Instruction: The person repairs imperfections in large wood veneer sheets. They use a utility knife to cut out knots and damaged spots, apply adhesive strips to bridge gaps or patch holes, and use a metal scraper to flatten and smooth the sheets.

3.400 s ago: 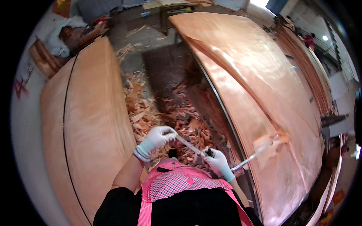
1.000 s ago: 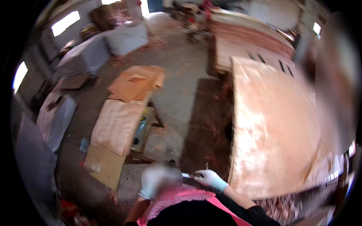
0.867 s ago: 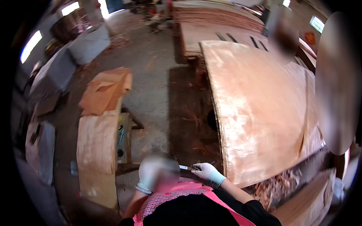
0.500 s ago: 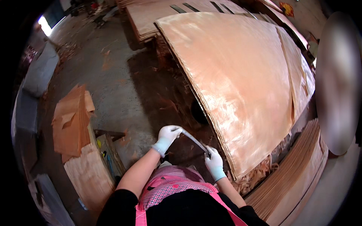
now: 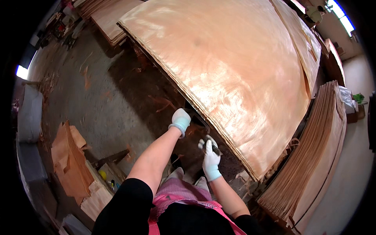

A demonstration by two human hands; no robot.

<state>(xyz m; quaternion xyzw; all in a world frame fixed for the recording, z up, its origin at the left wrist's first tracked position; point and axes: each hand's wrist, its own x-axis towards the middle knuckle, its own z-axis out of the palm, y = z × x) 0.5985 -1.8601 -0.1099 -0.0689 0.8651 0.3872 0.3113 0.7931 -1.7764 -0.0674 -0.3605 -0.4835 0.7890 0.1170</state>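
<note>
My right hand (image 5: pixel 211 156), in a white glove with a pale blue cuff, is closed around a dark-handled tool (image 5: pixel 214 148). A thin grey strip seems to run up from that tool along the stack's edge, but its outline is unclear. My left hand (image 5: pixel 181 118), gloved alike, is rounded into a fist beside the near left edge of a large stack of thin wood veneer sheets (image 5: pixel 223 74). Its fingers face away, so whatever they hold is hidden. The top sheet is pale, glossy and slightly wavy, with a loose fold toward its right side.
Upright bundled veneer sheets (image 5: pixel 305 156) lean along the right, by a pale wall. Brown veneer scraps (image 5: pixel 70 164) rest on a wooden piece at the left. Another veneer stack (image 5: pixel 113 19) lies at the far left. Scraps litter the dark floor (image 5: pixel 98 94).
The grey strip no longer spans openly between my hands. My left hand has moved up and right toward the stack's edge; my right hand has shifted slightly left and up. The view has turned.
</note>
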